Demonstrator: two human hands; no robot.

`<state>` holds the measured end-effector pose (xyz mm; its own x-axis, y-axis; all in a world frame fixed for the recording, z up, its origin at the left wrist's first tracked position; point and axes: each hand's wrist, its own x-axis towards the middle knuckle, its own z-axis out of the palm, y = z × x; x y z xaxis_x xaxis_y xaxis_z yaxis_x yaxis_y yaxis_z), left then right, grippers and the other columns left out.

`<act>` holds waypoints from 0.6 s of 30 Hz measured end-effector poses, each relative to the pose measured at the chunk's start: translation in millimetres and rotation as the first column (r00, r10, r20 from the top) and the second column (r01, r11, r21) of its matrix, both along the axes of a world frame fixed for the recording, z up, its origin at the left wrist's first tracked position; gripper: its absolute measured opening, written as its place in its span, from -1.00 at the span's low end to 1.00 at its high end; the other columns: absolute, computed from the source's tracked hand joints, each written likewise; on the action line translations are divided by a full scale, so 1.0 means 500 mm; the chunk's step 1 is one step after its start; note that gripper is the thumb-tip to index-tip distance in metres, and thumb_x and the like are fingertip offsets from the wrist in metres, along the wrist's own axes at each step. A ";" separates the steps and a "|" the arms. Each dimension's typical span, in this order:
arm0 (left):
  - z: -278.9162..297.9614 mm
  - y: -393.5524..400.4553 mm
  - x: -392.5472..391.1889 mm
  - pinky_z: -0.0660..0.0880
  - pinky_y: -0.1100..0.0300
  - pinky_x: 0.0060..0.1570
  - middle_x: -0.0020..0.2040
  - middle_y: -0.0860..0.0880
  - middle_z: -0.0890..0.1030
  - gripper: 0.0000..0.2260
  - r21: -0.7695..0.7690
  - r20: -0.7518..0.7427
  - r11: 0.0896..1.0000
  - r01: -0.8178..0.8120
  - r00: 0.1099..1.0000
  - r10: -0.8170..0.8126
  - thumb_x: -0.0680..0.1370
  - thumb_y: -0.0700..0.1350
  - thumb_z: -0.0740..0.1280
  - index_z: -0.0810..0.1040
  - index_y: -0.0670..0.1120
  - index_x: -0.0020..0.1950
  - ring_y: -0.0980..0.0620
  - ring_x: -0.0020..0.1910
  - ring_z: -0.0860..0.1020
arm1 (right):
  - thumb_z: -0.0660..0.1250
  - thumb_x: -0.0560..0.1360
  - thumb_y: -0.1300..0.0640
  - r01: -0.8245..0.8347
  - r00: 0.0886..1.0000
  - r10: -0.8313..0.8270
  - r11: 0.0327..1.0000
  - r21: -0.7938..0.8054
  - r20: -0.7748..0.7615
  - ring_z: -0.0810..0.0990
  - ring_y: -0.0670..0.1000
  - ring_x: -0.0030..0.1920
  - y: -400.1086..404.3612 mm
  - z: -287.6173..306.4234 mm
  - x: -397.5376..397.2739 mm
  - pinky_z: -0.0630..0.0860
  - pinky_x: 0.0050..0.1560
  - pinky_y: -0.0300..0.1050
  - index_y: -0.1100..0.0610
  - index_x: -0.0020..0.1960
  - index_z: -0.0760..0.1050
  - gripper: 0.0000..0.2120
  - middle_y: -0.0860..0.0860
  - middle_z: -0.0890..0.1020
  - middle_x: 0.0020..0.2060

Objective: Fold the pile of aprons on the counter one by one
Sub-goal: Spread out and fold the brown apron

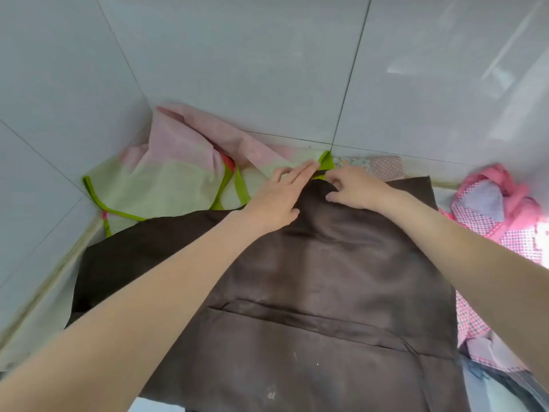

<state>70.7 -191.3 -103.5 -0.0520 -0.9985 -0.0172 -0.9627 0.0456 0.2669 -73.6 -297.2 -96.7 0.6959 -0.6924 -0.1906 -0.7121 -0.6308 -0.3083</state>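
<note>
No text, label, brand, number or sign can be read anywhere in the view.

brown apron: plain dark brown, a few pale smudges near the bottom
green apron: pale green and pink blocks, bright green trim and straps
pink apron: pink, small checked and dotted patches
wall tiles: pale grey-blue, dark grout lines
</note>
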 end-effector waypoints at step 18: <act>0.002 0.185 0.086 0.49 0.08 0.03 0.20 -0.09 0.54 -0.74 0.301 0.661 0.943 -0.142 0.744 -0.098 0.58 -0.22 0.21 0.49 -0.10 0.25 -0.11 0.18 0.54 | 0.32 0.39 0.31 -0.069 0.795 0.013 0.995 -0.069 -0.607 0.51 0.13 -0.09 0.154 0.079 -0.140 0.36 -0.35 -0.18 0.17 -0.17 0.39 -0.88 0.09 0.48 -0.20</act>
<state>113.9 -98.8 -102.4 0.1147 -0.9310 -0.3465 -0.8971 0.0527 -0.4386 -143.5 -220.4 -57.2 0.4855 -0.6985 -0.5258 -0.7086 -0.6666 0.2312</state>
